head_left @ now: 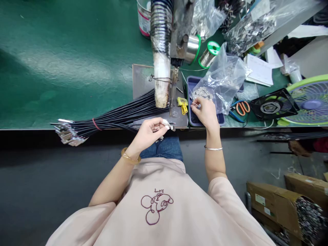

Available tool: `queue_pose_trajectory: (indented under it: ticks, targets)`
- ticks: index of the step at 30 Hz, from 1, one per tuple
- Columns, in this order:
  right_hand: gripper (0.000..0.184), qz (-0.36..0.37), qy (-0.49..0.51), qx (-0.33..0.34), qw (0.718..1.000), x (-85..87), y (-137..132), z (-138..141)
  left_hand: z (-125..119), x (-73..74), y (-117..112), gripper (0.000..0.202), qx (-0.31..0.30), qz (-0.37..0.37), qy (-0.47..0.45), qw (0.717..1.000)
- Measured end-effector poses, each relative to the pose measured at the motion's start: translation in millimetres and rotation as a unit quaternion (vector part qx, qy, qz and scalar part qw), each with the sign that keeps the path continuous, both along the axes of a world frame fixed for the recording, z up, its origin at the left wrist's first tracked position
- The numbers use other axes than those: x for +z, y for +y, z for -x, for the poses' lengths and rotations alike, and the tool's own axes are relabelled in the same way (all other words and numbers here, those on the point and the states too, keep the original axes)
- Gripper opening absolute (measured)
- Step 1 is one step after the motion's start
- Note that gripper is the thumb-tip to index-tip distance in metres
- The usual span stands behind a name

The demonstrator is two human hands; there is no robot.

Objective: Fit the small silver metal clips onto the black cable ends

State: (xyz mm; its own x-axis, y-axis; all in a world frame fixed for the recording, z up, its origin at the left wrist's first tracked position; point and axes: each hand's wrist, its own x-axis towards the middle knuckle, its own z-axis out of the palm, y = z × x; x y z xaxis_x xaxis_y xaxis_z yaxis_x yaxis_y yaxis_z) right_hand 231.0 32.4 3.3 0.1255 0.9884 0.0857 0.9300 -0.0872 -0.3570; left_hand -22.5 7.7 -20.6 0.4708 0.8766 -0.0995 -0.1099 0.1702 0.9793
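Observation:
My left hand point(152, 131), with white wraps on its fingertips, is closed at the bench's front edge on a black cable. The cable's end and a small metal piece point(173, 128) show just past the fingertips. A bundle of black cables point(123, 111) lies behind and to the left of this hand, tied with a red band point(96, 123). My right hand point(206, 111) reaches into a purple tray point(189, 99). Its thumb and fingers are pinched together beside small silvery metal parts point(202, 92); what they hold is too small to make out.
Above the work board point(143, 77) hang a taped duct point(162, 82) and a metal arm point(180, 34). A yellow clip point(182, 105), solder spools point(210, 54), a plastic bag point(225, 78), orange-handled scissors point(242, 108) and a black fan point(274, 106) surround the tray. Cardboard boxes point(274, 201) stand lower right.

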Motion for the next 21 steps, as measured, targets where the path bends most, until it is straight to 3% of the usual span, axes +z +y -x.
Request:
queue_pose_trajectory:
  ticks: [3, 9, 21]
  targets:
    - [0.003, -0.009, 0.052, -0.004, 0.999, 5.7, -18, -2, -2, 3.3, 0, 0.012, 0.025, 0.012, 0.007, 1.0]
    - [0.006, -0.116, 0.063, -0.076, 0.988, 4.3, -48, 5, -8, 4.4, -2, 0.014, 0.065, 0.011, 0.015, 0.998]
    - [0.013, -0.132, 0.039, -0.075, 0.988, -11.9, -52, 5, -10, -0.5, -3, 0.015, 0.076, 0.006, 0.027, 0.997]
